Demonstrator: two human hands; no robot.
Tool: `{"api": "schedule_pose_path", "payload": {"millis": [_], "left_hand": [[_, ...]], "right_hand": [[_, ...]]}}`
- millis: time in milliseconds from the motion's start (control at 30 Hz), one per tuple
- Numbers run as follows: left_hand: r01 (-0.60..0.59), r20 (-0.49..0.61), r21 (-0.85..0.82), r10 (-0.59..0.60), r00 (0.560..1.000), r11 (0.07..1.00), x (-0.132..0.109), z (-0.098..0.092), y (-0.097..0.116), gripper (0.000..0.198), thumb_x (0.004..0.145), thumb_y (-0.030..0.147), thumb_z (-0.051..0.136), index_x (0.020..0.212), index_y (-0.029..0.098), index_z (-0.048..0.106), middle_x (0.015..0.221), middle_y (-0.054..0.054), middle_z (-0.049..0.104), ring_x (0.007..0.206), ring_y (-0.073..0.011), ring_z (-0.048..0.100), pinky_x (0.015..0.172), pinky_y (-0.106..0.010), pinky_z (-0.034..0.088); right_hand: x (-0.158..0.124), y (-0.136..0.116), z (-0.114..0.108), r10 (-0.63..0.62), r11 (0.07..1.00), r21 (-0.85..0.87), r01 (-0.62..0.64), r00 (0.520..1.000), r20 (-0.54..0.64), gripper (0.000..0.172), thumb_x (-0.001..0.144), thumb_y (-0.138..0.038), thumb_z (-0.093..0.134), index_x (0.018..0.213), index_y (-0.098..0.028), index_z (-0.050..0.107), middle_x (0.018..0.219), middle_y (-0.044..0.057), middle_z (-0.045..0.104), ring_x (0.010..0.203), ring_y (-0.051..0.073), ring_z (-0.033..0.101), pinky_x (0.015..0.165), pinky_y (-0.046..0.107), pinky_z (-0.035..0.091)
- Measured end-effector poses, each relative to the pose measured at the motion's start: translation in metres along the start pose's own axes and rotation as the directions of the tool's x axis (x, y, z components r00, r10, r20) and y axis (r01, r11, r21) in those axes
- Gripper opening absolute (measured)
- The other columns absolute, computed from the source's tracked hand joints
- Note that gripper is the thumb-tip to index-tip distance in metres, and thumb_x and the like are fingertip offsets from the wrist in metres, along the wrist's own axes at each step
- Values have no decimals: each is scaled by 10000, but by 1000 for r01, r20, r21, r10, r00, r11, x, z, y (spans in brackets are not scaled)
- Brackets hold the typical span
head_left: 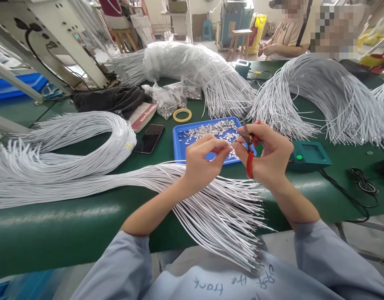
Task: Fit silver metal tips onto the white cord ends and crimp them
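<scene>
Red-handled metal pliers (pixel 250 163) sit in the right hand (pixel 270 156), which is closed tight around them, just above the flat blue plastic tray (pixel 177 146) of tiny silver metal bits (pixel 217 128). The left hand (pixel 200 163) pinches its fingertips together at the pliers' tip; what it pinches is too small to tell. Long thin white wires (pixel 217 208) lie under both hands on the green table (pixel 70 225).

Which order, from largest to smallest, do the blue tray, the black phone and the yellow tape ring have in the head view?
1. blue tray
2. black phone
3. yellow tape ring
All three lie about equally far away, so this order seems safe.
</scene>
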State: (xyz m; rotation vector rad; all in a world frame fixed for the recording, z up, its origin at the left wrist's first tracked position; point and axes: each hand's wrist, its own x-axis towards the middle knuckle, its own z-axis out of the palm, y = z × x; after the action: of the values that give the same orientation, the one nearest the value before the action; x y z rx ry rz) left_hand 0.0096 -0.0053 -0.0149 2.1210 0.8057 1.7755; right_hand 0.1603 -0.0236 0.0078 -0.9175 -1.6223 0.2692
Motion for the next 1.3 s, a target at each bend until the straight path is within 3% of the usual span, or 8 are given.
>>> {"api": "schedule_pose_path", "payload": {"millis": [233,467,767,867,1067,1300], "left_hand": [[-206,-51,197,220,974,959,-1,2,-8,76,861,130,679,817,170,632,655,28,592,587,-72,531,511,-176,446],[-153,-16,185,159,987,971,-2,1,-6,65,880,163,670,826,179,637,658,36,568,570,-64,519,498,-168,446],[-272,-27,328,297,954,905,-3,1,-9,52,858,128,690,873,160,651,663,32,548,552,-58,490,460,-171,372],[-253,-14,239,263,965,938,0,-1,-7,47,860,118,680,879,159,666,669,26,559,560,-60,497,476,-166,397],[-51,192,-62,62,979,997,9,-12,1,85,890,137,649,841,168,712,634,22,595,540,-59,529,502,-171,434],[-142,105,135,128,986,981,6,-8,3,64,871,118,661,814,142,674,681,8,617,591,-66,537,541,-166,461]], "right_hand": [[-1,-1,5,101,995,10,-101,995,-17,214,747,-144,672,934,-249,659,756,-9,661,661,150,579,573,320,480],[4,-2,1,170,982,81,-171,985,27,188,745,-221,700,926,-242,653,668,-35,624,593,126,555,540,296,479],[7,-4,-1,243,945,203,-255,966,83,204,739,-251,753,926,-240,671,653,-44,631,583,110,590,550,266,523],[6,-5,-3,255,938,215,-272,962,101,242,729,-296,779,937,-235,672,687,-36,649,598,115,604,577,278,542],[5,0,-2,204,937,269,-221,975,91,257,726,-291,776,948,-238,657,723,-38,651,601,107,606,594,276,546],[7,-2,-2,245,928,266,-262,965,95,236,700,-189,747,921,-235,678,679,-49,640,570,94,565,578,264,525]]}}
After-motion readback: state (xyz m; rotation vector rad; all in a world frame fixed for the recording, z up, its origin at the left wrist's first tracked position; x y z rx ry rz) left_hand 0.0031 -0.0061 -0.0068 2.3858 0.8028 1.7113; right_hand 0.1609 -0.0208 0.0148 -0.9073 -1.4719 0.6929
